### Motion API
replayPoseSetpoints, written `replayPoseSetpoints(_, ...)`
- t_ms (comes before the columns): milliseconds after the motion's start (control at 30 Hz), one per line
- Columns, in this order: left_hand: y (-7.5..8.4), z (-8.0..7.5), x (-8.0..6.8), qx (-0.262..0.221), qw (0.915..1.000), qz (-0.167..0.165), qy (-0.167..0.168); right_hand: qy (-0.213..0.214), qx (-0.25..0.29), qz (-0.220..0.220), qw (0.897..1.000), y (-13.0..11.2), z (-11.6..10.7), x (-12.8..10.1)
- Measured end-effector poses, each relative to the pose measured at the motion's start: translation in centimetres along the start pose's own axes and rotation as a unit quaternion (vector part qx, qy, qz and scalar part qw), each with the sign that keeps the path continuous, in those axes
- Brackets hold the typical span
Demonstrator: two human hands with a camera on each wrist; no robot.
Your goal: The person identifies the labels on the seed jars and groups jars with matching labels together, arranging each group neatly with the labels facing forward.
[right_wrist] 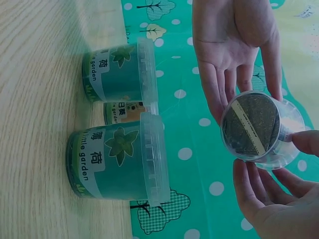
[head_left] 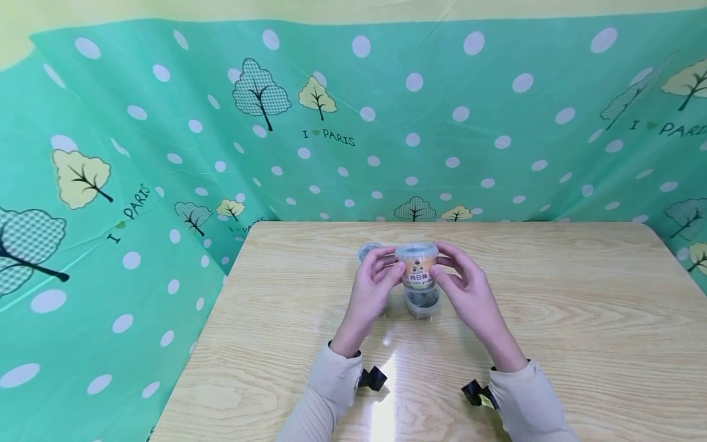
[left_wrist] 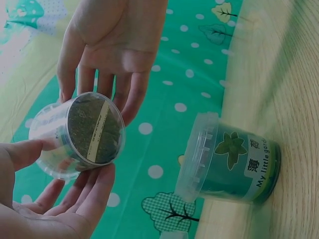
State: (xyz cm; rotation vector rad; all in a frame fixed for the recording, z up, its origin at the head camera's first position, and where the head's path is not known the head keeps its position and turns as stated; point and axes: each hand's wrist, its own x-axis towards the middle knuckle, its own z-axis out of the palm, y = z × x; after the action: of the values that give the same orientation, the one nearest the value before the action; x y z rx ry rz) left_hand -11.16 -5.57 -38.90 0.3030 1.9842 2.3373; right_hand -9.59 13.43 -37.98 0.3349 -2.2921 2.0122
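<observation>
My left hand [head_left: 371,293] and my right hand [head_left: 468,288] hold a clear plastic tub [head_left: 418,270] between them, fingers and thumbs around its sides. Its label is orange, with Chinese characters and "little garden". Dark soil-like filling and a pale printed strip show through its base in the left wrist view, where the tub [left_wrist: 97,129] is tilted. Below it, a green-labelled tub [right_wrist: 112,162] with a leaf picture and a clear lid stands on the table. Beside that one stands a second green-labelled tub [right_wrist: 114,72]. An orange-labelled tub [right_wrist: 124,112] sits behind, partly hidden.
The wooden table [head_left: 580,294] reaches back to a green dotted cloth [head_left: 414,116] printed with trees. Another cloth side hangs at the left. Black clips [head_left: 372,378] sit at the left cuff, with similar black pieces [head_left: 476,393] at the right cuff.
</observation>
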Motion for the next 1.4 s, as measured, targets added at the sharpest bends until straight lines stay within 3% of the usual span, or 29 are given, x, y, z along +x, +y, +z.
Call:
replayPoseSetpoints(433, 0.1, 0.2, 0.5, 0.03, 0.9994, 0.004, 0.018, -0.002, -0.025, -0.001, 1.0, 0.1, -0.4, 0.6)
replayPoseSetpoints(700, -0.2, 0.2, 0.9, 0.037, 0.9988, 0.011, 0.028, 0.007, -0.049, 0.026, 0.998, 0.0, -0.3, 1.0)
replayPoseSetpoints(933, -0.3, 0.1, 1.2, 0.046, 0.9978, 0.033, 0.035, 0.012, -0.032, 0.028, 0.999, -0.1, -0.2, 1.6)
replayPoseSetpoints(1400, 0.0, 0.2, 2.1, 0.051, 0.9975, 0.01, 0.047, 0.015, -0.009, 0.022, 1.0, 0.5, -0.3, 3.0)
